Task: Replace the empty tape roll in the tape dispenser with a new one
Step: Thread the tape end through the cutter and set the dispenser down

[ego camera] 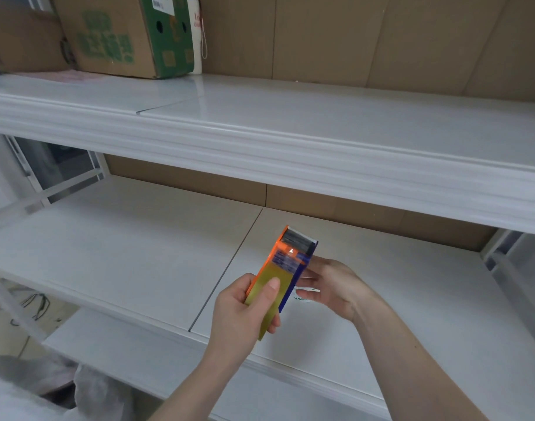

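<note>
hands: 2, left (245, 311) and right (333, 287)
tape dispensers (286, 268): 1
cardboard boxes (120, 34): 2ish
white shelves (321, 126): 3 levels

Two bare forearms enter from the bottom of the frame, left hand (245, 311) and right hand (336, 287) without sleeves, rings or watches.

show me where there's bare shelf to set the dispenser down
The middle shelf is bare left of its panel seam, and right of the hands too. The upper shelf is bare right of the cardboard box; its left end is crowded. The left hand holds the tape dispenser.
</note>
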